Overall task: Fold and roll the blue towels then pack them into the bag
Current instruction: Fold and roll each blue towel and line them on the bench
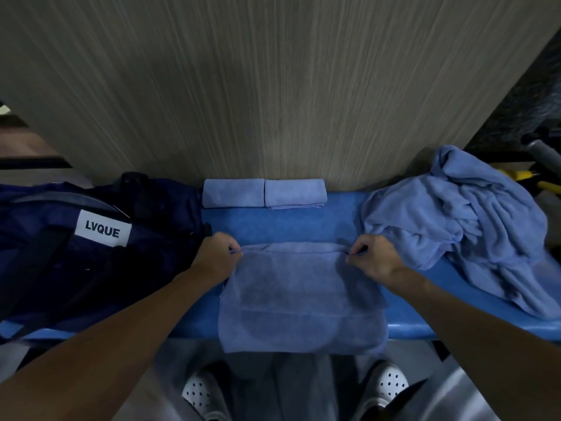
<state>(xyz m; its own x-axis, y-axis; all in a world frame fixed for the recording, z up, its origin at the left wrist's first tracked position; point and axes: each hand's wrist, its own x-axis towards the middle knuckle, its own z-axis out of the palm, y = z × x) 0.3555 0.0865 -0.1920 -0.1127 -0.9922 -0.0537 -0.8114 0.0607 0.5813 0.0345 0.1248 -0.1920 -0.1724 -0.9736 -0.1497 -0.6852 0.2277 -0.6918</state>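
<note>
A folded blue towel (300, 296) lies flat in the middle of the blue bench (282, 226), its near edge hanging over the front. My left hand (220, 255) pinches its far left corner and my right hand (372, 259) pinches its far right corner. Two rolled blue towels (263, 194) lie side by side against the wall at the back. A heap of loose blue towels (461, 220) is piled at the right. The dark navy bag (100, 241), with a white LVQUE label, sits on the left end of the bench.
A wood-grain wall (273, 86) rises directly behind the bench. Yellow and black tools (534, 174) lie beyond the towel heap at far right. My feet in white perforated shoes (200, 393) stand below the bench front.
</note>
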